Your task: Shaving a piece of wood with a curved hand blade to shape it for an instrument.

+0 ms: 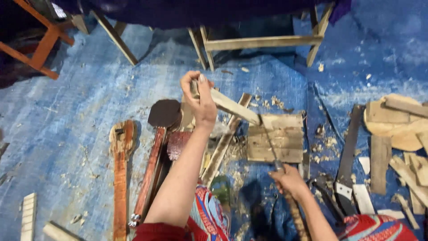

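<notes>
Your left hand (200,100), centre of frame, is clamped round the upper end of a pale wood strip (232,107), thumb on top. The strip slants down to the right w/ its lower end resting on a square wooden block (276,143). Your right hand (290,178), lower right of centre, is fisted on the handle of a thin metal chisel-type tool (269,145); its blade runs up-left to meet the strip's lower end, right at the block's top edge. Exact tip shape: too blurred to tell.

Risks, as I judge them: the blade points up toward your left forearm, so a slip off the grain could run that way. The strip is held by one hand only, no clamp, so it could twist or skid off the block if you push hard. The block sits on loose shavings, so it may shift too.

Surface: a worn blue tarp (89,111) on the floor, littered w/ chips and shavings. Left of centre lie long reddish carved pieces (119,178) and a dark round-headed one (164,114). Right side: offcuts, a pale rounded board (392,120), and a dark flat blade-like tool (347,156). Top of frame: the legs of a pale wooden stool (263,42), an orange frame (40,49) upper left, and dark cloth above.
</notes>
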